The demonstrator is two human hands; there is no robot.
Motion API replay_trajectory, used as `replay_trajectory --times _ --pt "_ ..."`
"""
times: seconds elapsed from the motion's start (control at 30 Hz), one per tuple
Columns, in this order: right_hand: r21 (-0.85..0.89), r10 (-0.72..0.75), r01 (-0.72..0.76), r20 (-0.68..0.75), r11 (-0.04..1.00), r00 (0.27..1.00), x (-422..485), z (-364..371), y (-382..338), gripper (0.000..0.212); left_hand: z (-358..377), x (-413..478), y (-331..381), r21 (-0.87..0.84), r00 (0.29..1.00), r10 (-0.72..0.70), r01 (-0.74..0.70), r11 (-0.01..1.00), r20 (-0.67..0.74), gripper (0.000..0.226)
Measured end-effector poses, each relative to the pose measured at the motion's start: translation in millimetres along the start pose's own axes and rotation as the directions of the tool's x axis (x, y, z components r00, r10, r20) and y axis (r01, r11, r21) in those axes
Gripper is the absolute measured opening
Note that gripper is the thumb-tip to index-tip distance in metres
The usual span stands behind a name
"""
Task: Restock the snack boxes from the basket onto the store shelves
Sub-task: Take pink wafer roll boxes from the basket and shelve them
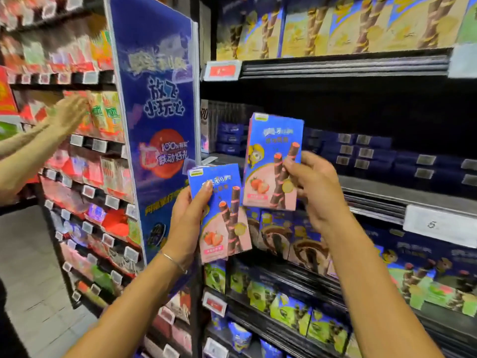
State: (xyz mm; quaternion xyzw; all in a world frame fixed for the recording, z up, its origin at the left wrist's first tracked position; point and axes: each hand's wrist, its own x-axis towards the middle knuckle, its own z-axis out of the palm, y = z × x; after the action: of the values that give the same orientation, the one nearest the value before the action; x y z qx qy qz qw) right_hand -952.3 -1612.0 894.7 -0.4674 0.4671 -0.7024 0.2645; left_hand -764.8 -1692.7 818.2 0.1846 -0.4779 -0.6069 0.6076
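Note:
My left hand (pixel 189 218) grips a small stack of blue and pink strawberry snack boxes (pixel 227 228) by its left edge, thumb across the front. A little higher, my right hand (pixel 317 192) pinches one more upright strawberry box (pixel 268 156) by its right edge. That box hangs in front of the dark middle shelf (pixel 387 189), whose left part holds stacks of flat dark blue boxes (pixel 374 156). The basket is out of view.
A tall blue promotional panel (pixel 157 120) juts out left of the shelf bay. Another person's arms (pixel 44 135) reach into the left shelves of red and green packets. Yellow boxes (pixel 335 27) fill the top shelf; chocolate and green boxes (pixel 296 301) fill the lower ones.

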Motion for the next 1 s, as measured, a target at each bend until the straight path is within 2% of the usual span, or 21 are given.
replay_trajectory --times 0.1,0.2,0.27,0.37,0.47,0.57,0.63,0.67,0.77,0.87,1.0 --pt "0.018 0.02 -0.018 -0.141 1.0 0.99 53.0 6.9 -5.3 0.008 -1.7 19.3 6.6 -0.034 0.999 0.015 -0.014 0.999 0.041 0.083" --pt "-0.126 0.008 -0.046 -0.288 0.991 0.957 108.9 12.5 7.4 0.017 -0.8 34.4 10.6 -0.056 0.998 -0.001 0.005 0.998 0.067 0.084" --pt "-0.271 -0.016 -0.085 -0.348 0.959 0.937 139.6 18.5 20.8 0.003 0.9 42.9 12.3 -0.061 0.996 -0.01 0.015 0.998 0.089 0.085" --pt "-0.561 -0.031 -0.202 -0.378 0.803 0.925 170.5 27.9 35.0 0.03 2.1 53.2 13.0 -0.075 0.993 -0.015 0.024 0.997 0.118 0.089" --pt "-0.785 0.0 -0.244 -0.297 0.57 0.955 190.1 37.2 39.1 0.036 1.0 62.0 11.7 -0.082 0.988 -0.031 0.043 0.996 0.152 0.088" --pt "-0.921 0.12 -0.234 -0.206 0.312 0.971 203.0 47.3 38.6 0.035 -0.4 68.0 9.5 -0.078 0.985 -0.041 0.055 0.995 0.17 0.09" --pt "-0.943 0.184 -0.232 -0.191 0.239 0.964 213.2 50.9 41.8 0.039 -2.3 71.8 7.5 -0.077 0.984 -0.05 0.064 0.995 0.174 0.088" --pt "-0.947 0.189 -0.232 -0.192 0.22 0.963 217.8 52.8 44.2 0.04 -3.3 73.4 6.7 -0.075 0.983 -0.056 0.07 0.995 0.174 0.087" --pt "-0.914 0.088 -0.277 -0.263 0.296 0.961 227.7 59.3 52.3 0.041 -7.5 77.2 4.1 -0.076 0.982 -0.07 0.085 0.993 0.177 0.085" --pt "-0.902 -0.009 -0.281 -0.301 0.329 0.954 235.8 63.7 58.9 0.046 -12.8 79.8 1.6 -0.085 0.981 -0.088 0.104 0.991 0.174 0.082" --pt "-0.891 -0.056 -0.275 -0.315 0.361 0.948 241.6 62.8 57.6 0.046 -15.2 81.0 0.4 -0.091 0.979 -0.101 0.118 0.989 0.176 0.081"
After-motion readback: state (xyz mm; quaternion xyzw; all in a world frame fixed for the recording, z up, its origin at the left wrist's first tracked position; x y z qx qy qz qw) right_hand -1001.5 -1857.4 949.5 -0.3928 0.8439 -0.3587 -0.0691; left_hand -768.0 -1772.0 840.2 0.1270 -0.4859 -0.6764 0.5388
